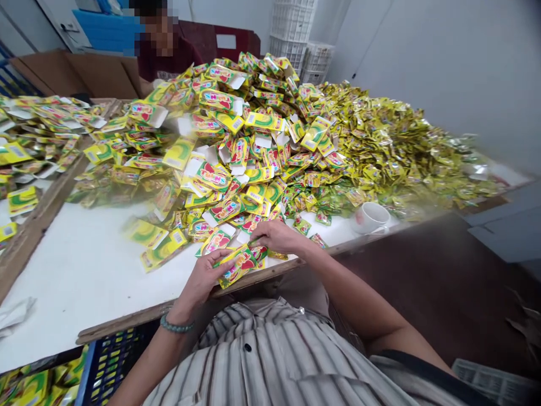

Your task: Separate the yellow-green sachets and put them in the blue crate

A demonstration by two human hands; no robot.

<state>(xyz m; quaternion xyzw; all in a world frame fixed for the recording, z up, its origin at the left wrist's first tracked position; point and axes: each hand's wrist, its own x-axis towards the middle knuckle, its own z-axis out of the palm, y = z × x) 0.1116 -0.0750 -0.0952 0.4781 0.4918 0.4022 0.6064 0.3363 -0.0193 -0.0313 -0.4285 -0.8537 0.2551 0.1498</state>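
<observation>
My left hand [207, 273] grips a small yellow and green printed carton [238, 267] near the table's front edge, thumb lying across its face. Close by the carton's upper right end is my right hand [274, 237], its fingers pinched on a small green and red packet [259, 248], mostly hidden beneath them. Just beyond both hands, many matching cartons [224, 208], several with open white flaps, rise into a large heap. Small glossy packets [302, 224] lie scattered to the right of my right hand.
A large mound of yellow packets [380, 129] covers the table's right side. A white mug [372, 218] stands near the front edge. A wooden strip [38, 220] divides off more cartons at left. Below is a blue crate [105, 361]. A person [164, 62] is across the table.
</observation>
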